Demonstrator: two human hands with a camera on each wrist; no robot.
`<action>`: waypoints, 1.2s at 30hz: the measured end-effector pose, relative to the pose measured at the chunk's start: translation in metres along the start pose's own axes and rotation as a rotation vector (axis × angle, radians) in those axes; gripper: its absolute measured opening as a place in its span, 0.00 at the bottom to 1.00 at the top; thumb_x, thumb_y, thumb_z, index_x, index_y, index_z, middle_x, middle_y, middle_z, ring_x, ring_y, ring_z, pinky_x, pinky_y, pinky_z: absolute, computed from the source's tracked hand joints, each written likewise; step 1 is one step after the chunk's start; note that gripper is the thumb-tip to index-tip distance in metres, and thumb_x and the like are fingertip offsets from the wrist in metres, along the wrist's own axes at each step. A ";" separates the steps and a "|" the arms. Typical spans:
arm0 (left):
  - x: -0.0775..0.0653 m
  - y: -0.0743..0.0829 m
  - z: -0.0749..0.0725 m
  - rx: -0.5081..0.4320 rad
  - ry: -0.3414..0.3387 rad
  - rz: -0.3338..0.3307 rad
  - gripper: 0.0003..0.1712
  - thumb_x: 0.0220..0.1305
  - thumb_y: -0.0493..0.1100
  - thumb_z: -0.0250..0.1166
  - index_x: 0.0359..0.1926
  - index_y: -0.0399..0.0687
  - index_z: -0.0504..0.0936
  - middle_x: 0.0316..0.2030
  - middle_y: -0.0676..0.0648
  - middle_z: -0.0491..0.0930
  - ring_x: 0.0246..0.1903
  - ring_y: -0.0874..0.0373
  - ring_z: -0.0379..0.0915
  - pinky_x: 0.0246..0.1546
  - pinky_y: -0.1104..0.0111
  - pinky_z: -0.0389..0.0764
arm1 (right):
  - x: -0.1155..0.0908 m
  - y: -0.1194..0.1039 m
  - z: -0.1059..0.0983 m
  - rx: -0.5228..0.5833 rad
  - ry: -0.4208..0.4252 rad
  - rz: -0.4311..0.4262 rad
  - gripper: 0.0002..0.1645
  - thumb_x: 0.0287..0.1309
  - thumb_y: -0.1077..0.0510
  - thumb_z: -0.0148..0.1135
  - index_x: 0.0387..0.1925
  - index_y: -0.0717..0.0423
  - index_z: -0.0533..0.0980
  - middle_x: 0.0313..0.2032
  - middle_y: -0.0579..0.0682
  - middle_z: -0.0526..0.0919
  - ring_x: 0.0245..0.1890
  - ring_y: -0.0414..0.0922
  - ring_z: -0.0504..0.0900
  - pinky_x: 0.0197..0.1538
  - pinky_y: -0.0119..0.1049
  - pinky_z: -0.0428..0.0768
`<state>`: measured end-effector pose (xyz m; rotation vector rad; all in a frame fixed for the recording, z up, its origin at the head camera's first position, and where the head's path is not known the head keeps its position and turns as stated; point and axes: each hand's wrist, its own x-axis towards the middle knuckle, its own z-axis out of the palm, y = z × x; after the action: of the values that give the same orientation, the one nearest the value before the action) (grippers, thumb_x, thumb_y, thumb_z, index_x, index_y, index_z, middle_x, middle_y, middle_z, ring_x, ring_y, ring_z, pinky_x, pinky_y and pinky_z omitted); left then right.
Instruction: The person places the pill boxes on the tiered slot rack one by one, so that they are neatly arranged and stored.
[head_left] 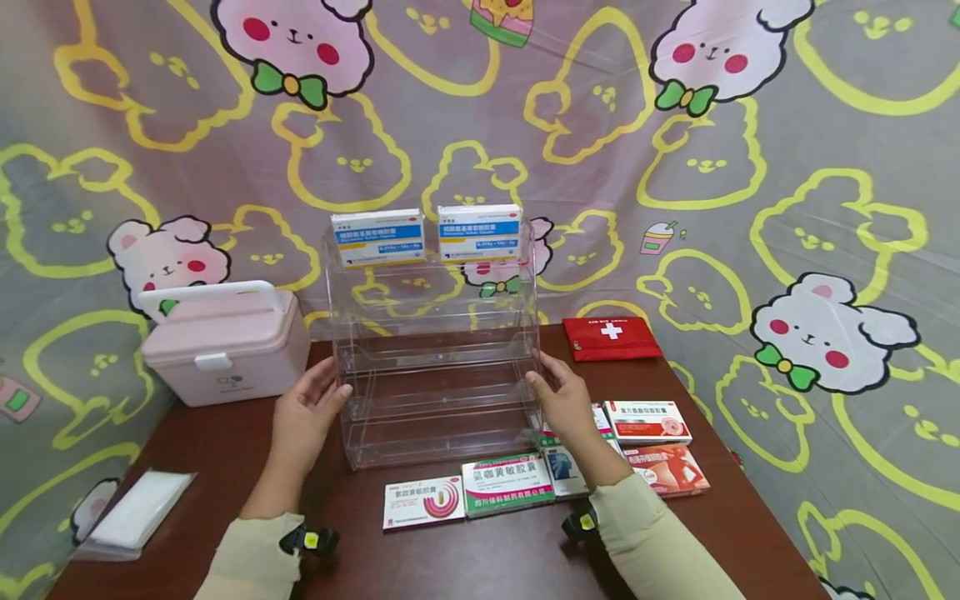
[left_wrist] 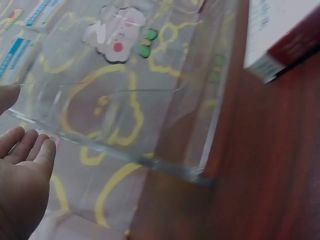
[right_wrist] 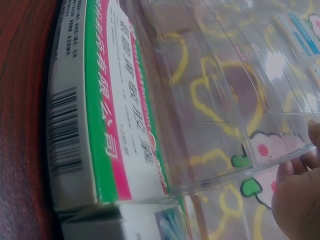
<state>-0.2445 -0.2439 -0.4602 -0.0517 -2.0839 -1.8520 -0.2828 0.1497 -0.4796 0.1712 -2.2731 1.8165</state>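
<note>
A clear plastic tiered rack (head_left: 442,358) stands at the middle of the table, its lower tiers see-through. Two blue-and-white medicine boxes, a left one (head_left: 378,239) and a right one (head_left: 480,233), stand side by side on its top tier. My left hand (head_left: 307,408) holds the rack's left side, thumb toward the front and fingers behind the edge. On the opposite side, my right hand (head_left: 564,404) holds the rack in the same way. The left wrist view shows the left hand (left_wrist: 25,175) at the rack's edge; the right wrist view shows part of the right hand (right_wrist: 297,192).
Before the rack lie a white-and-pink medicine box (head_left: 424,502) and a green-and-white one (head_left: 507,485). More boxes, including a red-and-white one (head_left: 648,421), lie right. A red first-aid pouch (head_left: 611,338), a pink lidded case (head_left: 225,354) and a white packet (head_left: 138,510) are around.
</note>
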 end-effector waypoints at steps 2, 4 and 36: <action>-0.002 -0.006 0.004 0.012 0.006 -0.035 0.36 0.67 0.40 0.70 0.72 0.37 0.69 0.70 0.35 0.70 0.68 0.57 0.70 0.59 0.84 0.74 | 0.000 0.001 -0.001 0.012 -0.003 0.002 0.32 0.66 0.53 0.68 0.69 0.49 0.74 0.63 0.51 0.78 0.66 0.49 0.76 0.68 0.45 0.76; -0.003 -0.011 0.007 0.011 0.017 -0.049 0.35 0.67 0.40 0.70 0.72 0.37 0.69 0.70 0.36 0.72 0.69 0.56 0.69 0.59 0.85 0.74 | 0.000 0.001 -0.001 0.024 -0.004 0.002 0.32 0.65 0.53 0.69 0.69 0.49 0.74 0.63 0.51 0.78 0.66 0.49 0.76 0.68 0.45 0.76; -0.005 -0.014 0.017 -0.060 0.089 -0.155 0.29 0.69 0.37 0.67 0.69 0.38 0.73 0.68 0.40 0.75 0.69 0.53 0.70 0.56 0.85 0.75 | 0.000 -0.009 -0.015 -0.012 -0.078 0.032 0.35 0.66 0.50 0.69 0.71 0.50 0.71 0.68 0.49 0.77 0.69 0.48 0.74 0.67 0.37 0.78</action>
<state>-0.2474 -0.2286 -0.4762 0.1786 -2.0223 -1.9678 -0.2792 0.1622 -0.4681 0.2082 -2.3517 1.8426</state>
